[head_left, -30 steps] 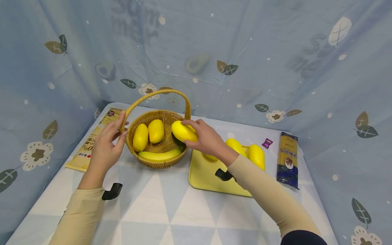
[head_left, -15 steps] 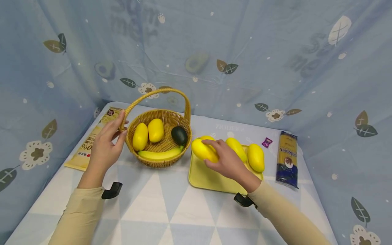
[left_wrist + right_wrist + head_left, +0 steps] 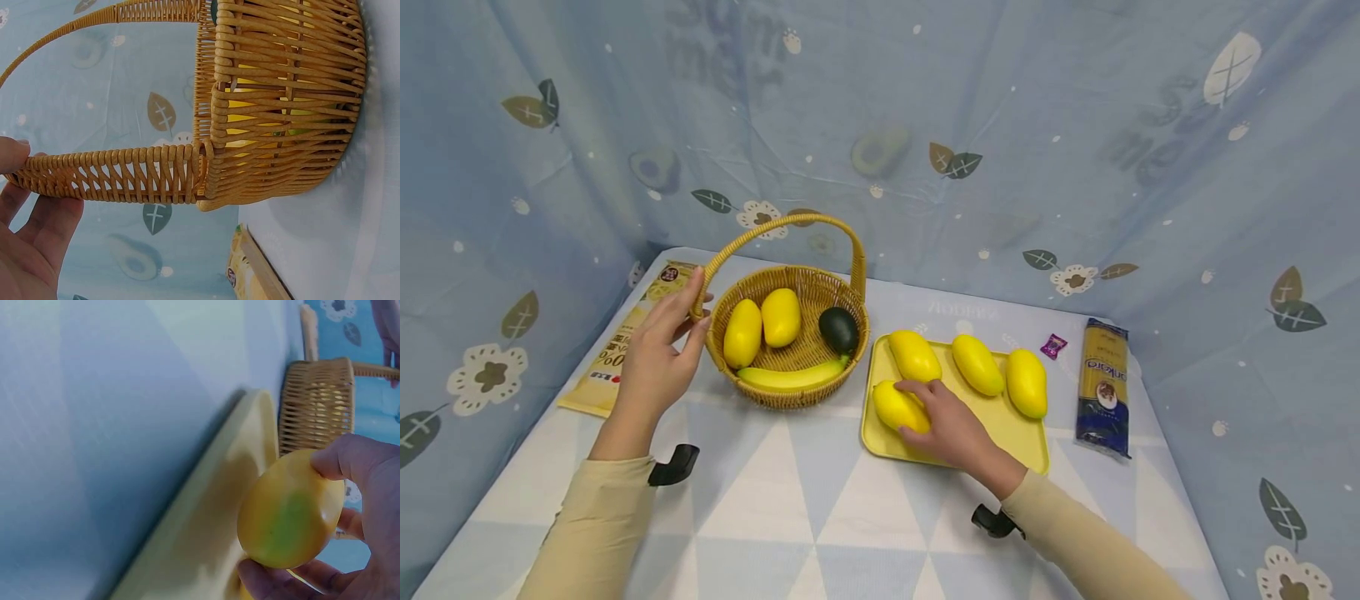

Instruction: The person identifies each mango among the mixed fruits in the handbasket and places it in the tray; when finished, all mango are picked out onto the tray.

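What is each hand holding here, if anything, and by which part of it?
The left hand holds the basket handle by its left side; the right hand holds a yellow mango by its right-hand end.

Shows golden tan across the basket [image 3: 786, 400]. Glows yellow with a green patch on the gripped mango [image 3: 290, 512], mostly yellow on the other mangoes [image 3: 916, 356]. Runs yellow to a green tip along the banana [image 3: 790, 378], blackish green on the oval fruit [image 3: 838, 331], pale yellow over the tray [image 3: 1000, 427]. Repeats white and light-blue triangles on the worktop [image 3: 812, 508], green and brown leaves on the blue curtain [image 3: 820, 100]. Pairs gold with navy on the packet [image 3: 1103, 387].
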A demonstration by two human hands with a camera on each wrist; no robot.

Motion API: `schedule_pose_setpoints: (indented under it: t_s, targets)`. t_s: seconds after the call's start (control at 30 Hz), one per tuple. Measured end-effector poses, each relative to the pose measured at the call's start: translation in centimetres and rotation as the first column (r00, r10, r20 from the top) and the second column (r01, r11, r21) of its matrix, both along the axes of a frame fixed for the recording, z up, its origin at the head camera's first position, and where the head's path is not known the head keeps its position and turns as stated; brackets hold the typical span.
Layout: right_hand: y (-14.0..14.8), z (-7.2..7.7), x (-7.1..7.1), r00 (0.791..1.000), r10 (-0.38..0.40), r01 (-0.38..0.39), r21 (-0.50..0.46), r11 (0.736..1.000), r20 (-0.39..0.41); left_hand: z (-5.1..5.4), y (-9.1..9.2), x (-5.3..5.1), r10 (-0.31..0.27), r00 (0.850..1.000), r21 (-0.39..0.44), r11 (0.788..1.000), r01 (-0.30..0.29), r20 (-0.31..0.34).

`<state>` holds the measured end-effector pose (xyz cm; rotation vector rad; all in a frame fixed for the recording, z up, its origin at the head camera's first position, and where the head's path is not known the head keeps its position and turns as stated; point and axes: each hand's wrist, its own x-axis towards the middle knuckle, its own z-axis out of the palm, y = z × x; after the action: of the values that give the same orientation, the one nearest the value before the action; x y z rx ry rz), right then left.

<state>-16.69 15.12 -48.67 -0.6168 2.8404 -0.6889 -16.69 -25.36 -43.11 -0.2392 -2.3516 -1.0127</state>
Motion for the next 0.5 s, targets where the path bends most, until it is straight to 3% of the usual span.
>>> schedule_pose_setpoints:
  t_s: [0.23, 0.5]
  targets:
    - [-0.3, -1.3, 0.6, 0.999, 0.014, -0.014, 0.028, 1.000, -0.034, -0.1, 0.0, -0.1, 0.003, 1.000, 0.002, 1.000, -0.003, 0.004]
    - [-0.6, -1.7, 1.2, 0.995, 0.009, 0.000, 0.089, 0.996, -0.096, -0.1, 0.0, 0.0, 0.003, 1.000, -0.003, 1.000, -0.003, -0.009]
